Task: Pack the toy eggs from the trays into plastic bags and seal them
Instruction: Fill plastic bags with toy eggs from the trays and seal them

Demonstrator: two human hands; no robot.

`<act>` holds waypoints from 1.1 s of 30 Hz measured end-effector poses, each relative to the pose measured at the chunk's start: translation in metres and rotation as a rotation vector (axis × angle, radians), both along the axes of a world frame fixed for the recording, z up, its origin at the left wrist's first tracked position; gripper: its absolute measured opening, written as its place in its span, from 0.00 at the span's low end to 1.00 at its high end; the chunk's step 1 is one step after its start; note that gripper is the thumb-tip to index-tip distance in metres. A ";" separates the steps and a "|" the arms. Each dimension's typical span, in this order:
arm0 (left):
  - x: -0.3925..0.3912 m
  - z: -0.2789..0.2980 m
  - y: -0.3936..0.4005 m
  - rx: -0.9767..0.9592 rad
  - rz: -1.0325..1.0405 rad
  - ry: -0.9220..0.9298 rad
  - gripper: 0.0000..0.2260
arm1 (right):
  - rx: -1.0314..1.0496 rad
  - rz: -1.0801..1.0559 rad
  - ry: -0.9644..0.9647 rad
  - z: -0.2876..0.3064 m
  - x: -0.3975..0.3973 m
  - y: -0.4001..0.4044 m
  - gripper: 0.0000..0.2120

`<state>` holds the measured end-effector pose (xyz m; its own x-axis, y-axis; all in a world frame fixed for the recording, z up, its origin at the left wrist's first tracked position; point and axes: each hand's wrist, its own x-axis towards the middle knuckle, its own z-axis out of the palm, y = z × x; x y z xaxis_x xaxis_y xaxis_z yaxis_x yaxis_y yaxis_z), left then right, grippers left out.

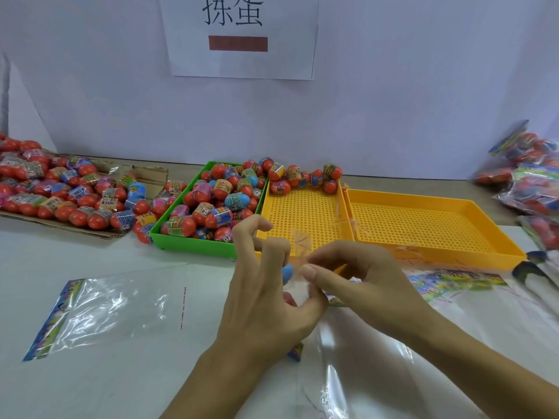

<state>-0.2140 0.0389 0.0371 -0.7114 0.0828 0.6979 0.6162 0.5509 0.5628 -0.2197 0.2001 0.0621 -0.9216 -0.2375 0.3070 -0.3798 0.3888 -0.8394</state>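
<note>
My left hand (pixel 266 297) curls round a clear plastic bag (pixel 357 358) that holds toy eggs; a blue egg (pixel 287 273) shows between the fingers. My right hand (pixel 357 276) pinches a thin clear strip at the bag's mouth, just right of the left hand. A green tray (pixel 193 246) behind the hands is heaped with red toy eggs (pixel 211 204). The middle yellow tray (pixel 305 213) has a few eggs (pixel 305 179) at its far end.
An empty printed-header bag (pixel 106 309) lies flat at the left. A cardboard sheet (pixel 99 231) piled with eggs sits far left. A second yellow tray (pixel 429 225) stands right, filled bags (pixel 532 182) beyond it. Flat bags (pixel 459 282) lie right of my hands.
</note>
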 end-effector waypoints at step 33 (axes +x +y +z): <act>-0.009 0.001 -0.016 -0.056 0.301 0.013 0.19 | -0.329 0.253 -0.003 0.037 -0.054 -0.048 0.11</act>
